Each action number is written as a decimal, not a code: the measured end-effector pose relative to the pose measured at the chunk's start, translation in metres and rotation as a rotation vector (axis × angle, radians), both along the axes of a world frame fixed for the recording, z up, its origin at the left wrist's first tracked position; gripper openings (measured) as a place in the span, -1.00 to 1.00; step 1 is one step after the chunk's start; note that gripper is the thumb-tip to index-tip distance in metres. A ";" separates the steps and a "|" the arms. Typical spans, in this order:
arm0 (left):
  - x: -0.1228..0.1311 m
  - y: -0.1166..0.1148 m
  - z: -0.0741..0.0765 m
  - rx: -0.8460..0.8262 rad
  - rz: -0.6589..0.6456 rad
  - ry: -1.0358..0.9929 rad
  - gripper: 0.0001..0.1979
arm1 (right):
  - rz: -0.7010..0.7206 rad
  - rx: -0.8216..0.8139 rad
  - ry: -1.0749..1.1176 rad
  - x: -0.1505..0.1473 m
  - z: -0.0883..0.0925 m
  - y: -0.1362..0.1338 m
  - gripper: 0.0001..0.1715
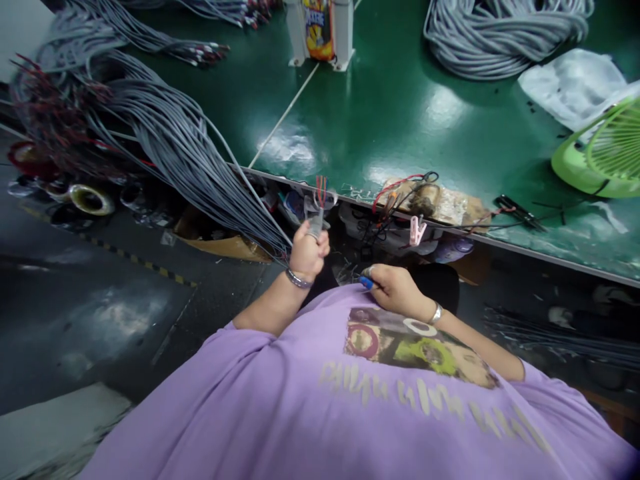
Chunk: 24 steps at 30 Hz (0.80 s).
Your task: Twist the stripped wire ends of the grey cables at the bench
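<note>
Below the table's front edge, my left hand (309, 253) is closed around the end of a grey cable. Thin coloured wires (321, 191) fan out upward from that end, in front of the table edge. Something grey covers the area at my left thumb; whether it is tape or cable I cannot make out. A thick bundle of grey cables (170, 140) runs from the table's left side down to beside my left wrist. Close to my shirt, my right hand (400, 290) is closed on a small blue object (367, 282), perhaps a tool handle, mostly hidden by the fingers.
A green table (380, 120) spans the view ahead. On it lie a coiled grey cable (500, 40), a white plastic bag (575, 87) and a green fan (610, 150). A pink clip (417, 231) hangs at the edge near a soldering spot. Wire spools (91, 200) stand lower left.
</note>
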State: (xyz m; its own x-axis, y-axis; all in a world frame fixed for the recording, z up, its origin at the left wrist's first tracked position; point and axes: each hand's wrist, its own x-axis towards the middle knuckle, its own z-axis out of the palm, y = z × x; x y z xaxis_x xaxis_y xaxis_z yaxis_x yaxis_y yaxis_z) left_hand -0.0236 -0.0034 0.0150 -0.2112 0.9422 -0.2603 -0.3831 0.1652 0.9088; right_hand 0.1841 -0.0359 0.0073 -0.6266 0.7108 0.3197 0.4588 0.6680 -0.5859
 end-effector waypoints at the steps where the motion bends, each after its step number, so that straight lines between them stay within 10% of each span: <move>1: -0.006 0.004 0.003 0.022 0.000 0.030 -0.75 | 0.032 -0.017 0.009 0.002 0.001 -0.001 -0.75; 10: -0.009 -0.013 0.002 0.273 -0.217 0.444 -0.65 | -0.156 0.088 0.326 0.031 0.040 -0.002 -0.88; 24: 0.003 -0.029 0.006 0.379 -0.458 0.716 -0.80 | -0.405 0.295 0.066 0.016 0.049 0.007 -0.49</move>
